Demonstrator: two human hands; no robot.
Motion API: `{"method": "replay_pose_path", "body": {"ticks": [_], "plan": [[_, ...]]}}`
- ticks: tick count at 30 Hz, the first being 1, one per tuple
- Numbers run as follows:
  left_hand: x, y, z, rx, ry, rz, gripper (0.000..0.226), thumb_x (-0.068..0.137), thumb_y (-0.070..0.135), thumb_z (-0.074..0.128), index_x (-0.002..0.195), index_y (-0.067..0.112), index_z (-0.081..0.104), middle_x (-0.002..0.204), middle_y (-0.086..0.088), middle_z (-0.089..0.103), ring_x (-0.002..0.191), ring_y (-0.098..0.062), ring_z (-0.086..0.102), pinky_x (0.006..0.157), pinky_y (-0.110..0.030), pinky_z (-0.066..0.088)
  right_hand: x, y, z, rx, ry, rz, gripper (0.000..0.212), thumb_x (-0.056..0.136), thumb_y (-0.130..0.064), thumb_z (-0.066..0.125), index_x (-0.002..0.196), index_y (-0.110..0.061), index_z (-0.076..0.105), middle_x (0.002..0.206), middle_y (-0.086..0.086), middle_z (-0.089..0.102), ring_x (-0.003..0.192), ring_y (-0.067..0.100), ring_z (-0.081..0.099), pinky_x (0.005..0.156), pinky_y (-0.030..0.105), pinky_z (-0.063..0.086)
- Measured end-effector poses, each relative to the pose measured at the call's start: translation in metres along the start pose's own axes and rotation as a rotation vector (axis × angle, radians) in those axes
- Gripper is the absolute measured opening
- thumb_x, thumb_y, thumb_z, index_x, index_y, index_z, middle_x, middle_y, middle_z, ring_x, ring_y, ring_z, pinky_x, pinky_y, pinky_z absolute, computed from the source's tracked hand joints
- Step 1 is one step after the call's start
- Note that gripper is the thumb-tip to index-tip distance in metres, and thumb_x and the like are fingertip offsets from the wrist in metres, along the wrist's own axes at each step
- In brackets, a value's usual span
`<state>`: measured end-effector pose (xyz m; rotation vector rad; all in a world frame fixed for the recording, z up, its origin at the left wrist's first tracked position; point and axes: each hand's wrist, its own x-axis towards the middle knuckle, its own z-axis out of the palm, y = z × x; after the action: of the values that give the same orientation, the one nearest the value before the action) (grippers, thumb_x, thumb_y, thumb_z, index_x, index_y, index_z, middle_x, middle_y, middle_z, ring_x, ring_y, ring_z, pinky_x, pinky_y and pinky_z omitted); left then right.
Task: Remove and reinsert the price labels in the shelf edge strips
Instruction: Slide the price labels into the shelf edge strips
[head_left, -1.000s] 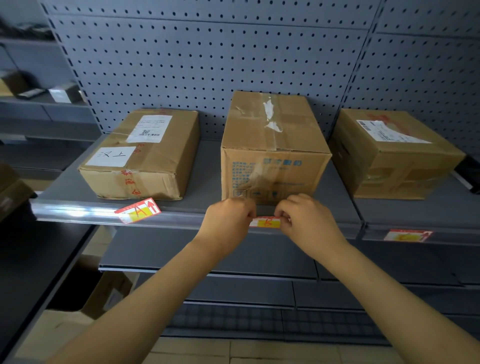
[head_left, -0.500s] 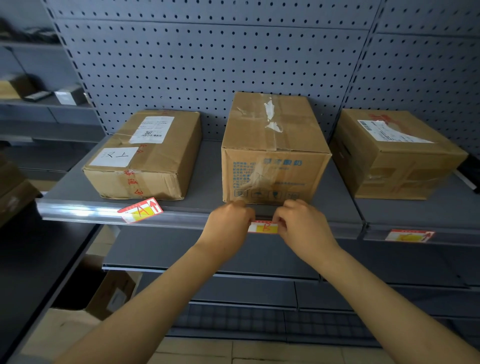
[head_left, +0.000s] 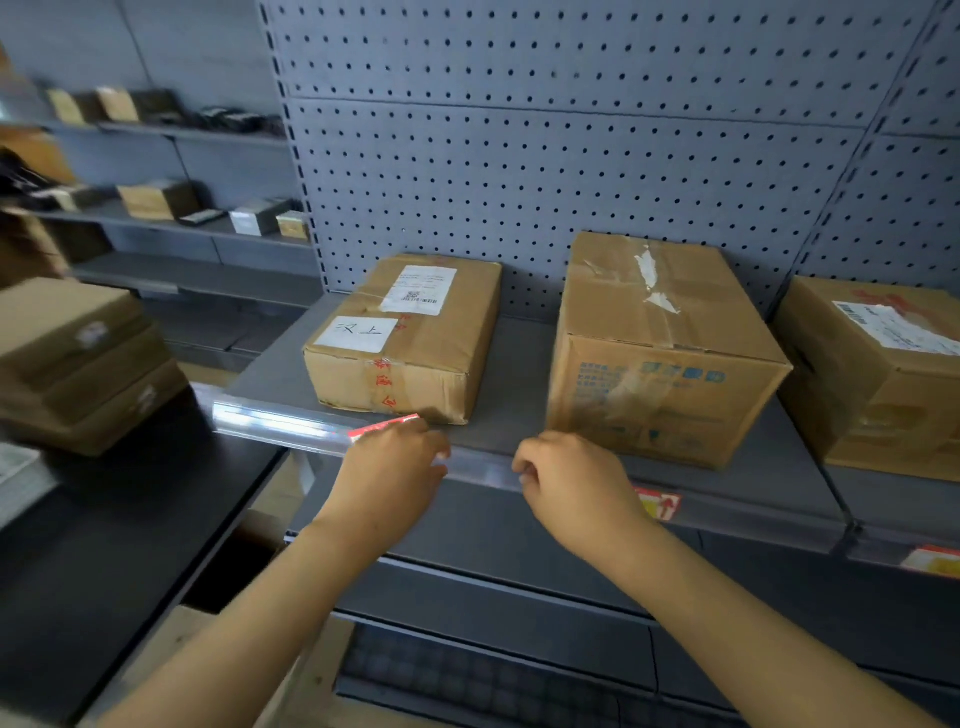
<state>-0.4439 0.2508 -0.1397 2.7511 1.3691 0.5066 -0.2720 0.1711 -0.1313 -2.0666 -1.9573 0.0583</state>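
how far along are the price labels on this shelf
Looks done: the middle label sits flat in the strip by the right hand. In hand: the left hand is at the tilted left label, poking out of the strip. Left: the far-right label, untouched.

The left carton (head_left: 410, 338) bore a white sticker (head_left: 356, 334) handwritten "上" after an unclear character, plus a shipping label (head_left: 418, 290) with barcode, too small to read. Blue print on the middle carton (head_left: 660, 358) was illegible.
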Motion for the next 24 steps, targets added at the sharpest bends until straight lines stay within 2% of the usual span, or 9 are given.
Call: {"method": "replay_pose_path", "body": {"ticks": [3,6,9,12,15,20,22,24], "plan": [[-0.006,-0.043,-0.013,0.044,0.0,-0.074,0.02,0.088,0.027,0.06,0.106,0.025,0.068,0.111,0.0,0.067,0.099,-0.025,0.063,0.082,-0.031,0.049,0.026,-0.031,0.01,0.042,0.019,0.002,0.017,0.088,-0.017,0.052,0.099,-0.023,0.064,0.104,0.001,0.062,0.097,0.026,0.059,0.073,0.033,0.046],[-0.001,-0.087,-0.02,0.048,-0.042,-0.092,0.022,0.088,0.028,0.057,0.108,0.026,0.066,0.111,0.002,0.066,0.101,-0.023,0.062,0.08,-0.03,0.047,0.05,-0.063,0.023,0.112,0.081,0.032,0.022,0.087,-0.014,0.056,0.105,-0.022,0.063,0.108,0.0,0.062,0.1,0.025,0.059,0.077,0.035,0.049],[0.009,-0.121,-0.024,0.046,-0.087,-0.041,0.022,0.089,0.029,0.057,0.109,0.024,0.064,0.112,0.002,0.066,0.101,-0.023,0.062,0.082,-0.032,0.051,0.066,-0.09,0.036,0.149,0.113,0.074,0.023,0.089,-0.012,0.055,0.109,-0.021,0.062,0.111,0.001,0.061,0.101,0.025,0.058,0.079,0.042,0.051],[0.018,-0.135,-0.024,0.029,-0.102,0.029,0.019,0.09,0.027,0.057,0.107,0.023,0.064,0.111,0.001,0.066,0.097,-0.024,0.063,0.08,-0.032,0.052,0.073,-0.105,0.045,0.149,0.156,0.132,0.022,0.09,-0.013,0.055,0.109,-0.02,0.064,0.11,0.003,0.062,0.1,0.026,0.057,0.079,0.044,0.051],[0.023,-0.138,-0.019,0.012,-0.087,0.098,0.017,0.091,0.02,0.053,0.1,0.021,0.067,0.102,-0.001,0.068,0.087,-0.024,0.064,0.073,-0.031,0.054,0.075,-0.114,0.048,0.119,0.174,0.157,0.019,0.092,-0.013,0.053,0.103,-0.016,0.068,0.104,0.004,0.062,0.096,0.024,0.058,0.077,0.043,0.051],[0.024,-0.131,-0.013,0.014,-0.044,0.195,0.014,0.089,0.016,0.056,0.091,0.021,0.069,0.09,0.0,0.067,0.076,-0.022,0.063,0.058,-0.026,0.042,0.075,-0.115,0.051,0.094,0.2,0.169,0.015,0.092,-0.014,0.057,0.096,-0.013,0.071,0.098,0.005,0.058,0.08,0.026,0.061,0.067,0.044,0.053],[0.024,-0.129,-0.012,0.044,-0.081,0.216,0.006,0.078,0.013,0.07,0.076,0.019,0.07,0.076,-0.001,0.067,0.062,-0.022,0.062,0.05,-0.024,0.038,0.073,-0.117,0.051,0.043,0.192,0.148,0.013,0.09,-0.013,0.059,0.093,-0.013,0.072,0.094,0.005,0.06,0.077,0.027,0.061,0.061,0.044,0.053],[0.024,-0.13,-0.011,0.071,-0.104,0.216,0.018,0.061,0.008,0.082,0.059,0.018,0.067,0.059,-0.001,0.063,0.046,-0.021,0.057,0.043,-0.021,0.034,0.072,-0.119,0.052,-0.024,0.209,0.125,0.009,0.083,-0.01,0.066,0.086,-0.015,0.073,0.084,0.002,0.063,0.074,0.025,0.061,0.053,0.04,0.053]]}}
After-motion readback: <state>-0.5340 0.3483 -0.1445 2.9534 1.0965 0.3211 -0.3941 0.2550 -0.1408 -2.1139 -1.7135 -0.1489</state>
